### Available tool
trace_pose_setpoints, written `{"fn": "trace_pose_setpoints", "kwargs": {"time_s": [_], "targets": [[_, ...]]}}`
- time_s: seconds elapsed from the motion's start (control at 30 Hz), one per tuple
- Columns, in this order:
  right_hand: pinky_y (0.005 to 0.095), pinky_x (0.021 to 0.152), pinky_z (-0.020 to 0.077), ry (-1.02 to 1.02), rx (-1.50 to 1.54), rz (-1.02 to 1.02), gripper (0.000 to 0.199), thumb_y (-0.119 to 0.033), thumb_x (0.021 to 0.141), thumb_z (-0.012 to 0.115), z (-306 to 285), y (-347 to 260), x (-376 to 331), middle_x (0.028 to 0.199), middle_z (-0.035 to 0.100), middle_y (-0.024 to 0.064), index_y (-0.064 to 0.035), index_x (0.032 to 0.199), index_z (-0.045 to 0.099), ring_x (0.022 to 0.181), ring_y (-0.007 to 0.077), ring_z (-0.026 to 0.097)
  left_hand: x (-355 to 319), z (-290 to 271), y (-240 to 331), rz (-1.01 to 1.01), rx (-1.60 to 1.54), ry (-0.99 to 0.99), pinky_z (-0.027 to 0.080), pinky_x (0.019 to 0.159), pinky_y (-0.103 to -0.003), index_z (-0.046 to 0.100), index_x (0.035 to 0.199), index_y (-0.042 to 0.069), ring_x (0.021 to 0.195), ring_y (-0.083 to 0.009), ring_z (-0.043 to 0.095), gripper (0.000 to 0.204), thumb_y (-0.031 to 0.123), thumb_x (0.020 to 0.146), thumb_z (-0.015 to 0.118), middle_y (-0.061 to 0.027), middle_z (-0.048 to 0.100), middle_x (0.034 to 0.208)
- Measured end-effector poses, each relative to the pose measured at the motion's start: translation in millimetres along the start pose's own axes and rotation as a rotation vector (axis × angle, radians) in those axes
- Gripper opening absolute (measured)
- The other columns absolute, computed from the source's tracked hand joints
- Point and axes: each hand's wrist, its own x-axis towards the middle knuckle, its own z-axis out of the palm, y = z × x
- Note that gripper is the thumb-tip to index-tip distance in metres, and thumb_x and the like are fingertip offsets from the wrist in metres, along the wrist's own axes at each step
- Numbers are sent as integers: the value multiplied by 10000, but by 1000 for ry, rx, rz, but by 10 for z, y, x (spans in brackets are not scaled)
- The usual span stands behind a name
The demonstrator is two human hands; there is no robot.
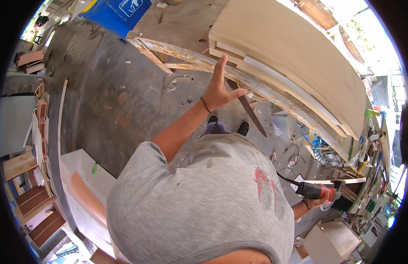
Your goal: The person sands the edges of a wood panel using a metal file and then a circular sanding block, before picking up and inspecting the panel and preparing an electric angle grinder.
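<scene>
My left hand reaches to the near edge of a workbench, index finger and thumb stretched apart. Just behind the thumb runs a long, dark, flat blade-like strip, slanting down toward the right; whether the hand touches it I cannot tell. On the bench lies a large pale wooden cabinet piece with a framed front edge. Off to the right, my right hand is closed around a red and black angle grinder, its round disc at the far end and its cord trailing away.
A blue bin stands beyond the bench's left end. White panels lie on my left, near shelving. Coiled blue hose and cables lie on the floor below the bench. Wood offcuts crowd the right, above a pale box.
</scene>
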Motion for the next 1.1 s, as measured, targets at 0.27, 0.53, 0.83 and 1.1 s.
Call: {"fn": "trace_pose_setpoints", "kwargs": {"time_s": [0.27, 0.53, 0.83, 1.1], "targets": [[374, 714, 528, -16, -61, 10, 537, -391, 778, 685, -47, -34, 60, 908, 597, 124, -36, 1138, 503, 795, 241, 609, -74, 118, -9, 23, 16, -29, 170, 1159, -399, 91, 1483, -42, 1425, -317, 195, 1109, 355, 737, 808, -232, 195, 1521], [299, 592, 521, -14, -238, -111, 386, -285, 742, 743, 704, -180, -24, 783, 593, 75, -27, 980, 582, 649, 187, 613, -470, -87, 32, -202, -164, 2, 171, 1151, -404, 128, 1486, -18, 1419, -316, 221, 1012, 263, 767, 782, -215, 195, 1533], [290, 570, 507, -39, -401, -60, 368, -227, 731, 741, 858, -201, 107, 779, 601, 67, -11, 988, 590, 628, 172, 605, -539, -115, -120, -295, -203, 15, 161, 1133, -478, 105, 1505, 52, 1421, -327, 223, 973, 195, 793, 753, -195, 217, 1529], [270, 662, 489, -377, -854, -90, 398, -185, 639, 808, 1403, -723, 680, 845, 640, 21, -24, 970, 655, 730, 115, 602, -984, -239, -1047, -694, -227, -100, 428, 986, -342, 129, 1477, -23, 1197, -287, 516, 878, 202, 856, 708, -252, 430, 1363]]}}
